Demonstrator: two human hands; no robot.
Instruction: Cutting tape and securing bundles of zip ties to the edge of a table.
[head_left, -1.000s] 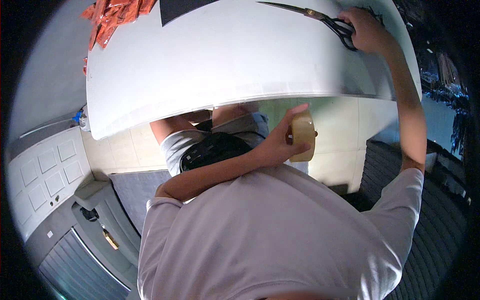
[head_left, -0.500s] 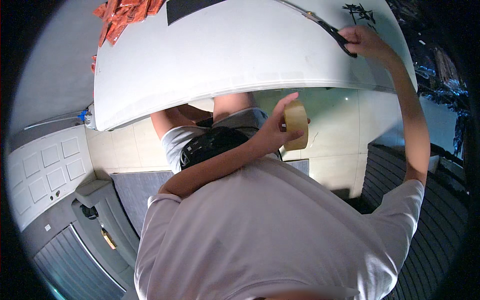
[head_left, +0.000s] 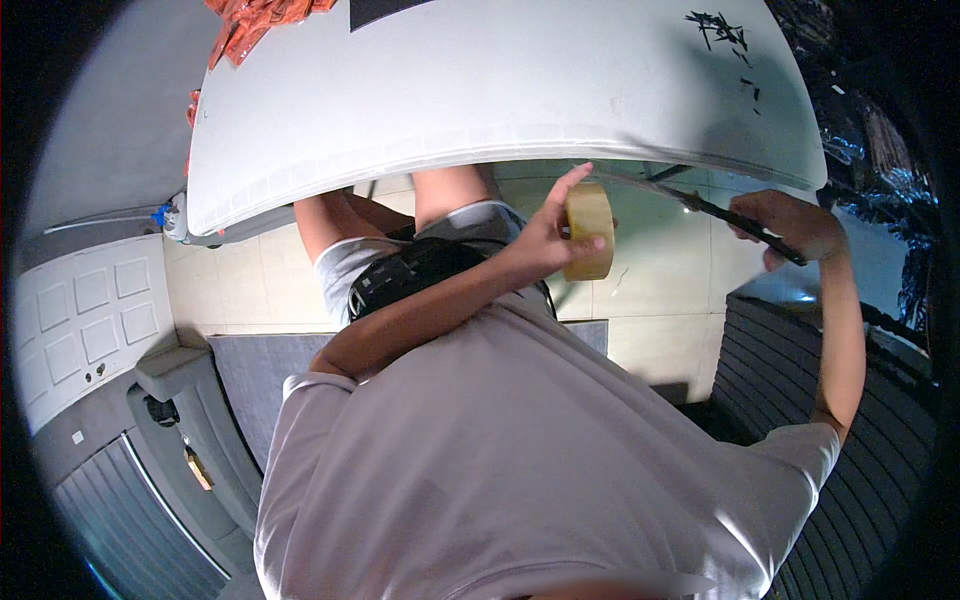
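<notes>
Apparently lining-up step: left hand (head_left: 545,246) clasps tape roll (head_left: 590,210), right hand (head_left: 797,222) grip holds scissors (head_left: 706,207), both just off surface's (head_left: 480,100) near edge; next move calls for careful blade placement near fingers.

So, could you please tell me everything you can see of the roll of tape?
The roll of tape is a thick, wide, yellowish ring, apparently glossy, translucent plastic. It stands on edge, its curved outer face toward the camera; its core is mostly hidden. The left hand grips it, one digit lying across the outer face and another showing at its right edge. It is held in the air, off the near edge of the table. The blurred tip of the scissors comes near its top; contact cannot be told.
</notes>
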